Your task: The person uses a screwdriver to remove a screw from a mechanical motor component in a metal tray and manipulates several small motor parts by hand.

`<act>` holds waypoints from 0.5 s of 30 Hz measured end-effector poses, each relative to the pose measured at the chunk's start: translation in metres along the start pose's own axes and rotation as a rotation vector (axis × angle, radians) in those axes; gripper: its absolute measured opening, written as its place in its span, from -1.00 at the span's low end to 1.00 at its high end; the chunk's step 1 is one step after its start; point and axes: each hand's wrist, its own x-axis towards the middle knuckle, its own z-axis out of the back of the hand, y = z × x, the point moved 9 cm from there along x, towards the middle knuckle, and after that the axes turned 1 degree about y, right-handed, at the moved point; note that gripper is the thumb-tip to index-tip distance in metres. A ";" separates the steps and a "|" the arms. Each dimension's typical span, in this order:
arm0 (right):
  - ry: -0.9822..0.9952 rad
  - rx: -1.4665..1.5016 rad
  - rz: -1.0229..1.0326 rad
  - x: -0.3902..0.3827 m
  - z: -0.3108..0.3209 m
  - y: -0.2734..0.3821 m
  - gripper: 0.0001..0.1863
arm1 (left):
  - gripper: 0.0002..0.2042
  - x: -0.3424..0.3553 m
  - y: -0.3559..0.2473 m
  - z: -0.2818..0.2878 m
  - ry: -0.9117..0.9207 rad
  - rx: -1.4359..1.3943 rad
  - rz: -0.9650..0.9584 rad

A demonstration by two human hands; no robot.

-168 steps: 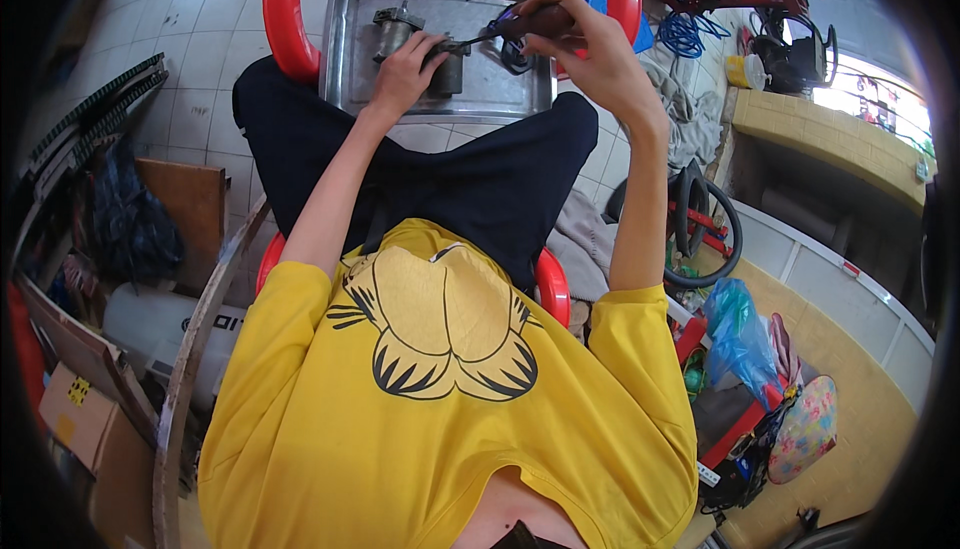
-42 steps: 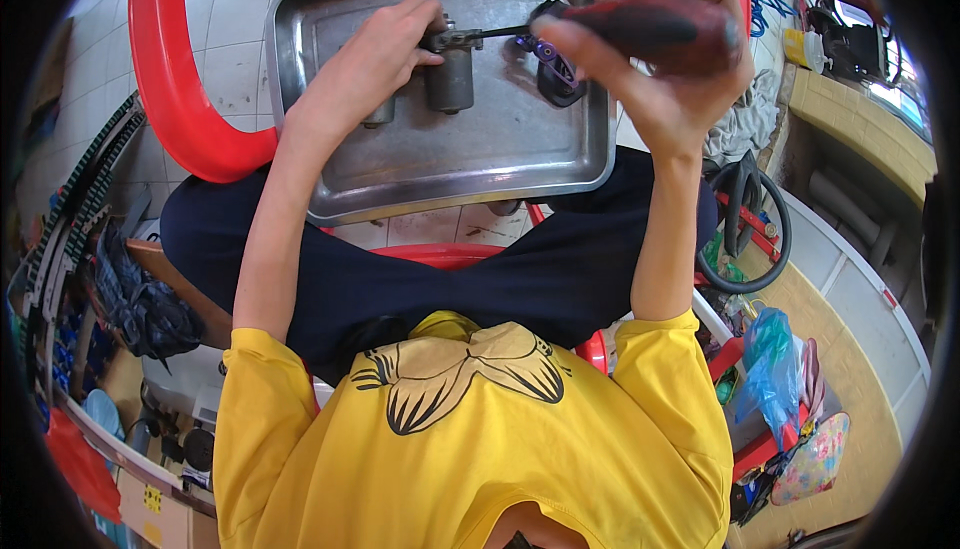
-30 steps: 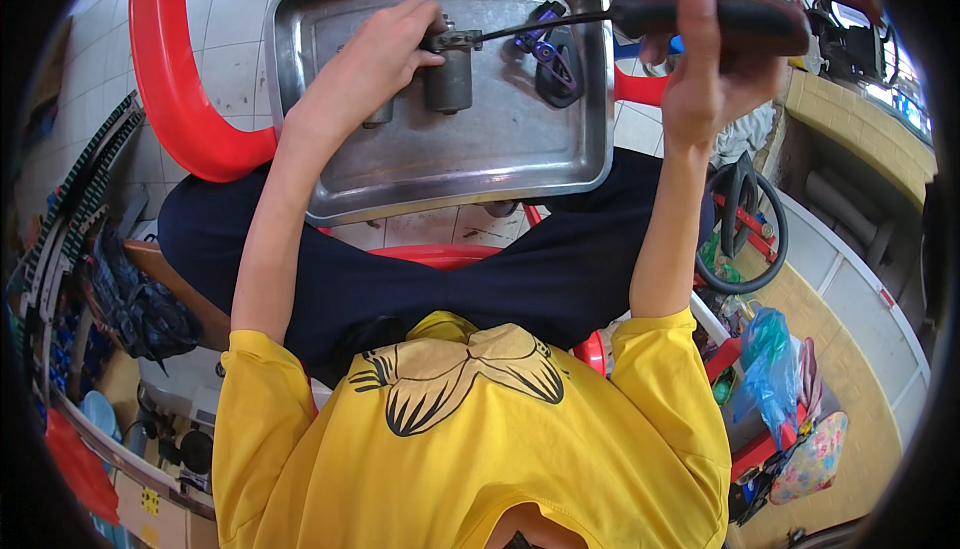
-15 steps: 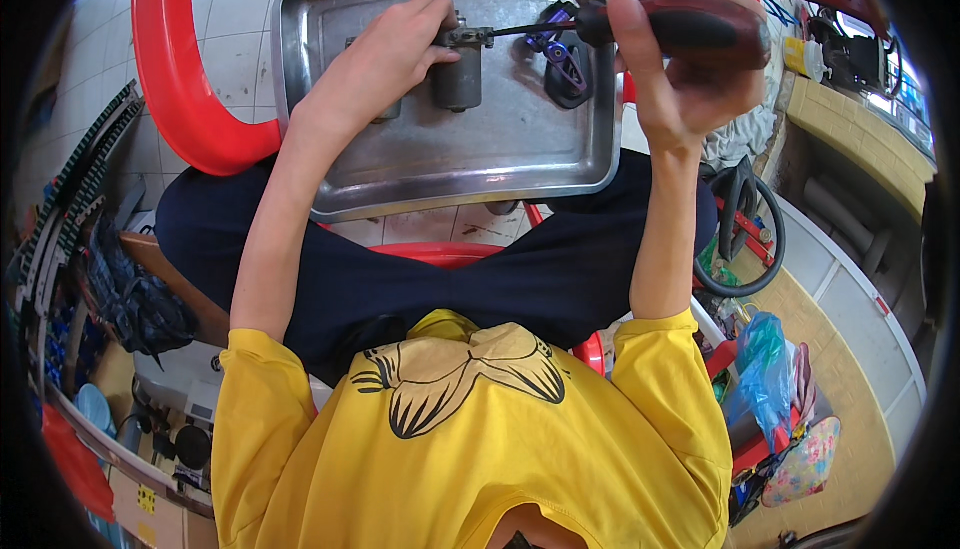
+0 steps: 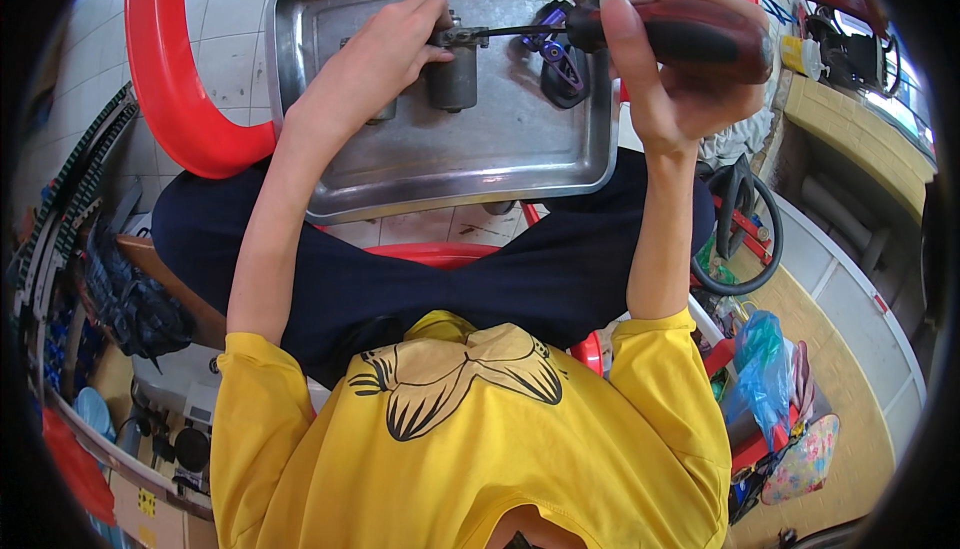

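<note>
My left hand [image 5: 395, 44] is closed on a grey cylindrical metal part [image 5: 453, 84] with a bracket-like top, holding it over the metal tray [image 5: 450, 192]. My right hand [image 5: 700, 99] grips a screwdriver [image 5: 690, 34] by its thick red-and-black handle. The dark shaft runs left, and its tip meets the top end of the cylinder. Partly hidden beneath my left hand and wrist is another grey metal piece [image 5: 384, 112]. A purple-and-black lever-like part [image 5: 560, 61] lies in the tray under the shaft, beside a black piece [image 5: 567, 89].
The tray rests on a red plastic stool or chair [image 5: 190, 119] and near my legs. To the right are a black hose loop [image 5: 770, 259] and a blue plastic bag [image 5: 760, 359]. A dark bundle [image 5: 130, 294] sits on the left.
The view has shifted slightly. My right hand and the screwdriver handle have tilted a little; both hands keep their hold, with the shaft still at the cylinder's top.
</note>
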 end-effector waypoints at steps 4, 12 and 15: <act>0.027 0.040 -0.031 0.000 -0.006 0.001 -0.67 | -0.75 0.000 -0.002 0.001 0.000 0.007 0.009; 0.329 0.488 -0.130 0.000 -0.026 -0.009 -0.29 | -0.72 0.000 0.005 -0.004 -0.012 0.011 -0.026; 0.539 0.541 -0.094 0.002 -0.029 0.003 -0.39 | -0.71 -0.001 0.008 -0.004 -0.014 0.016 -0.022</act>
